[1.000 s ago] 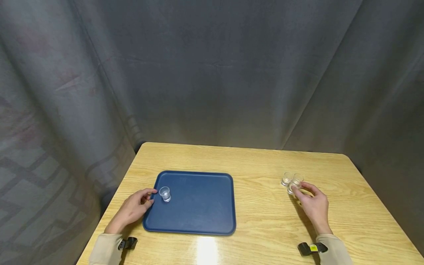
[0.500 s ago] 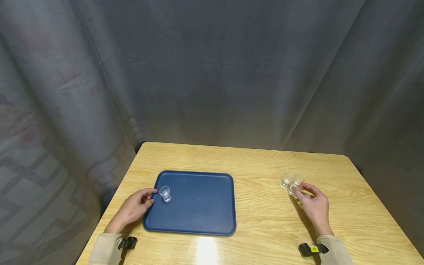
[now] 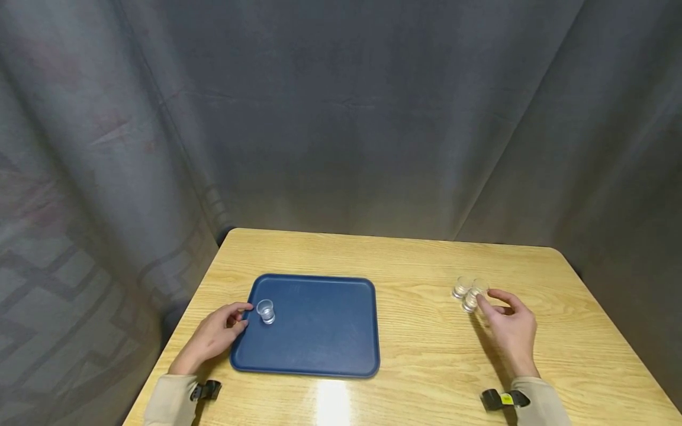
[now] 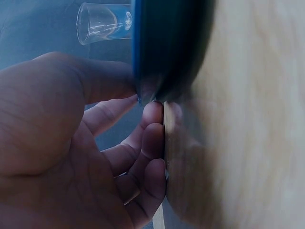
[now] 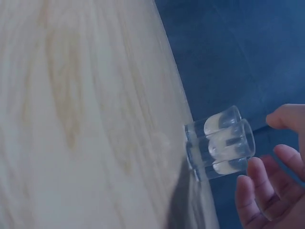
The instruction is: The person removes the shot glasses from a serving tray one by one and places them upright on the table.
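Three clear shot glasses (image 3: 470,301) stand upright in a tight cluster at the table's right. Beside them is my right hand (image 3: 510,324), thumb and fingers spread apart, holding nothing. In the right wrist view the cluster of glasses (image 5: 231,143) stands just off the fingertips (image 5: 256,167); one fingertip is very near a rim. My left hand (image 3: 215,334) rests at the left rim of a blue tray (image 3: 319,325), thumb and index finger touching the rim. In the left wrist view its other fingertips (image 4: 153,138) lie against the table. Another shot glass (image 3: 266,312) stands on the tray near that hand.
The wooden table (image 3: 426,349) has a rounded far edge, with a grey curtain (image 3: 341,118) hanging behind it. Bare tabletop lies between the tray and the cluster of glasses.
My right hand has drawn back slightly to the right from the front glass, its fingers parting from it. The glasses, the tray and my left hand have stayed put.
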`<state>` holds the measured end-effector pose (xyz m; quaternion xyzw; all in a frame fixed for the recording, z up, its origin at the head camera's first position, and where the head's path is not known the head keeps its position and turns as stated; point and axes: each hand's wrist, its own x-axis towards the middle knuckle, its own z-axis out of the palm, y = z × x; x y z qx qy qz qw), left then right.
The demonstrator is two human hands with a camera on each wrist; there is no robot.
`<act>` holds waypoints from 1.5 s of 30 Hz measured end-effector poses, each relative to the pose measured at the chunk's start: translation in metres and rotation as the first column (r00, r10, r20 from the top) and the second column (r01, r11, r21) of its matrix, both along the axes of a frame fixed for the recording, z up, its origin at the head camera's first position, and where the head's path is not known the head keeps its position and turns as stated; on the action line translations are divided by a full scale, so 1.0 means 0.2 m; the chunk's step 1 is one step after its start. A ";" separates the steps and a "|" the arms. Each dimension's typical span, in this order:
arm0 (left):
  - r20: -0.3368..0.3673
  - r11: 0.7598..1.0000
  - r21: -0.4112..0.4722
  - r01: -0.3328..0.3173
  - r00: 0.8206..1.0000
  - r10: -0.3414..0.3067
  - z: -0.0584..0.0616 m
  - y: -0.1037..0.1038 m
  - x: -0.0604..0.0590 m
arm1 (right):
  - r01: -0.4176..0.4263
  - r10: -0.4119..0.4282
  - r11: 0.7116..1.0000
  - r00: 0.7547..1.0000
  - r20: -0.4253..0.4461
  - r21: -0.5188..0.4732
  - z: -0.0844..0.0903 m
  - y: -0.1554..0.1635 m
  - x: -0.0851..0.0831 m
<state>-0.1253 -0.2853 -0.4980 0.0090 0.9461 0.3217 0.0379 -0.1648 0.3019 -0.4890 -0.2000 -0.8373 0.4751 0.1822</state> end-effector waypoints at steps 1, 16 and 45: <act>0.000 1.000 0.000 0.001 1.000 -0.001 0.00 0.00 0.00 | 0.006 -0.006 1.000 1.000 -0.020 0.001 0.01 -0.01 0.00; -0.003 1.000 0.009 0.003 1.000 -0.003 -0.01 -0.01 0.00 | -0.135 0.133 0.991 0.975 -0.176 0.003 0.04 -0.09 0.00; -0.004 1.000 0.003 0.013 1.000 -0.013 0.00 0.00 0.00 | -0.547 0.543 0.837 0.831 -0.118 -0.002 -0.04 -0.54 -0.04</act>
